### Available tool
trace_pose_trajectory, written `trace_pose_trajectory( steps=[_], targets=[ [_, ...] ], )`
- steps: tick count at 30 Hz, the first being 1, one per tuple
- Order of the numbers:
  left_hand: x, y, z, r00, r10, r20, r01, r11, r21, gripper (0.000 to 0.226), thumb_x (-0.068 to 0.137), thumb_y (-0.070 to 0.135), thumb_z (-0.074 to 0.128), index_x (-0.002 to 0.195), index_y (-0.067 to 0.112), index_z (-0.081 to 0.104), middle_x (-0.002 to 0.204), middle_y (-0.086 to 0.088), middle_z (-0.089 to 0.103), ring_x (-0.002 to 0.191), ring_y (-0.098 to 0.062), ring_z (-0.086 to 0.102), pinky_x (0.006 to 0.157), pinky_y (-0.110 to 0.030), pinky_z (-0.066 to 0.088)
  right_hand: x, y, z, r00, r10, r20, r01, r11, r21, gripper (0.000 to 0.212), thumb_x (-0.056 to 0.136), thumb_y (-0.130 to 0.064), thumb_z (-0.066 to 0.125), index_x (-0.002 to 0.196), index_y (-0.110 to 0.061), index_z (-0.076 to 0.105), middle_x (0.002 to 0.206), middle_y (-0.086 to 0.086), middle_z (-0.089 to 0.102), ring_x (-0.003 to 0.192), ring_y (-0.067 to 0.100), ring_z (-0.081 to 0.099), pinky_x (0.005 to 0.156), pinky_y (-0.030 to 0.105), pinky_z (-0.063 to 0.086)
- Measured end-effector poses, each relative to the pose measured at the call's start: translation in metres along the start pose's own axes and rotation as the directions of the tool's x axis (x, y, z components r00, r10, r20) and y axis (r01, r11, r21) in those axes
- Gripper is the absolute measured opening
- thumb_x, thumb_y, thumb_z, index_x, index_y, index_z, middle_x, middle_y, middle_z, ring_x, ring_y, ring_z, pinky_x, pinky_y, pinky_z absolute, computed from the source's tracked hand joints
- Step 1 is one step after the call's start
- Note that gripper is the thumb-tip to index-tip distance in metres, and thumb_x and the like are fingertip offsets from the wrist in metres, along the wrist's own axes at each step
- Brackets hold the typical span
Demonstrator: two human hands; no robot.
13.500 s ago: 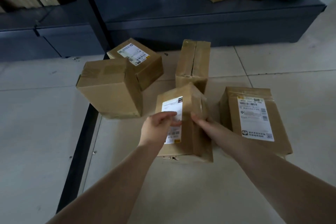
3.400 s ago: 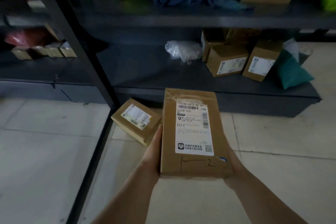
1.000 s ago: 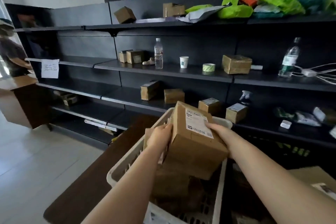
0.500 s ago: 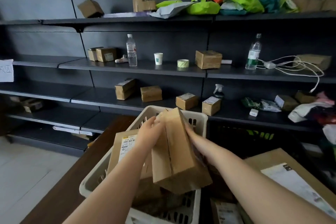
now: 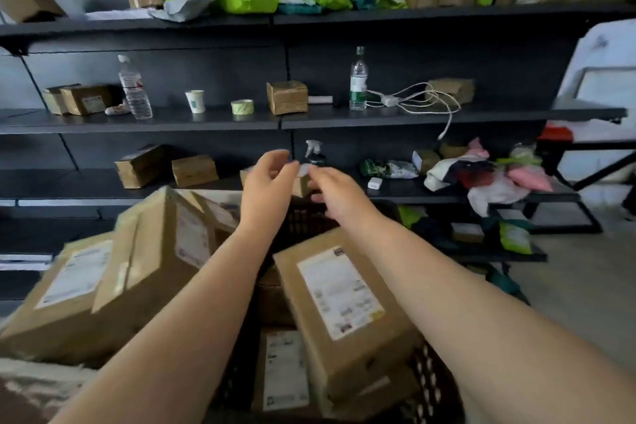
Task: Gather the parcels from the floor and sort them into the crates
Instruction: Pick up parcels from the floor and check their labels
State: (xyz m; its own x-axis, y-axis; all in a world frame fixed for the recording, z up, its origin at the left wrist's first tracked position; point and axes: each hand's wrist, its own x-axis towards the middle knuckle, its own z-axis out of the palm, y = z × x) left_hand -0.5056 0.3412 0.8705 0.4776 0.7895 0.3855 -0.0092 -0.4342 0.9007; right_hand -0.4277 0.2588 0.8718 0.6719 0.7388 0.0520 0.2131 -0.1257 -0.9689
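My left hand (image 5: 266, 188) and right hand (image 5: 339, 194) hang empty, fingers loosely spread, above the dark crate (image 5: 432, 385). A labelled parcel (image 5: 344, 303) lies in it; more parcels (image 5: 137, 265) sit left.

Both bare forearms stretch forward and upward, converging toward the middle. The left hand (image 5: 266, 188) is raised, fingers loosely curled with the thumb and fingertips close together, holding nothing. The right hand (image 5: 339, 194) sits just beside it, slightly lower, palm turned down, fingers relaxed and spread, also empty. The two hands nearly touch.
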Motion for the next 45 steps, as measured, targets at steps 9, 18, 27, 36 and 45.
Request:
trace_pose_trajectory(
  steps=[9, 18, 27, 36, 45],
  targets=[
    [-0.093, 0.033, 0.250, 0.880, -0.326, 0.347, 0.357, 0.934, -0.027, 0.038, 0.088, 0.034, 0.054, 0.121, 0.017, 0.057, 0.105, 0.002, 0.054, 0.087, -0.011, 0.049, 0.074, -0.025, 0.038, -0.065, 0.113, -0.277, 0.896, 0.328, -0.299, -0.263, 0.935, 0.238, 0.040, 0.093, -0.049, 0.039, 0.121, -0.022, 0.053, 0.118, 0.002, 0.059, 0.093, 0.019, 0.058, 0.088, 0.040, 0.040],
    [-0.100, -0.085, 0.381, 0.738, -0.588, 0.331, 0.605, 0.794, 0.062, 0.031, 0.087, 0.034, 0.055, 0.113, 0.017, 0.058, 0.089, 0.004, 0.054, 0.079, -0.014, 0.049, 0.075, -0.031, 0.039, -0.010, 0.262, -0.333, 0.806, 0.543, -0.233, -0.530, 0.839, 0.121, 0.037, 0.095, -0.038, 0.044, 0.122, -0.014, 0.051, 0.124, 0.012, 0.058, 0.107, 0.029, 0.058, 0.094, 0.044, 0.043],
    [-0.076, -0.301, 0.497, 0.530, -0.819, 0.221, 0.781, 0.573, 0.250, 0.019, 0.079, 0.032, 0.050, 0.087, 0.016, 0.057, 0.095, -0.004, 0.059, 0.090, -0.018, 0.050, 0.074, -0.024, 0.035, 0.152, 0.484, -0.314, 0.805, 0.590, -0.068, -0.591, 0.787, -0.174, 0.033, 0.091, -0.028, 0.054, 0.115, -0.005, 0.058, 0.120, 0.012, 0.058, 0.107, 0.028, 0.055, 0.089, 0.033, 0.041],
    [-0.121, -0.613, 0.624, 0.354, -0.935, 0.024, 0.911, 0.350, 0.218, 0.034, 0.085, 0.015, 0.058, 0.116, 0.005, 0.053, 0.106, -0.013, 0.062, 0.091, -0.027, 0.057, 0.079, -0.032, 0.042, 0.221, 0.828, -0.249, 0.784, 0.615, 0.084, -0.527, 0.732, -0.432, 0.042, 0.086, -0.034, 0.060, 0.125, -0.021, 0.050, 0.120, 0.000, 0.057, 0.105, 0.015, 0.054, 0.078, 0.023, 0.037],
    [-0.142, -0.866, 0.651, 0.097, -0.993, -0.065, 0.995, 0.098, -0.012, 0.056, 0.076, 0.029, 0.067, 0.124, 0.007, 0.047, 0.100, -0.007, 0.057, 0.086, -0.018, 0.053, 0.074, -0.033, 0.044, 0.323, 1.069, -0.158, 0.867, 0.491, 0.091, -0.383, 0.770, -0.511, 0.071, 0.078, -0.038, 0.069, 0.139, -0.020, 0.037, 0.138, 0.000, 0.045, 0.121, 0.016, 0.046, 0.087, 0.021, 0.036]
  ],
)
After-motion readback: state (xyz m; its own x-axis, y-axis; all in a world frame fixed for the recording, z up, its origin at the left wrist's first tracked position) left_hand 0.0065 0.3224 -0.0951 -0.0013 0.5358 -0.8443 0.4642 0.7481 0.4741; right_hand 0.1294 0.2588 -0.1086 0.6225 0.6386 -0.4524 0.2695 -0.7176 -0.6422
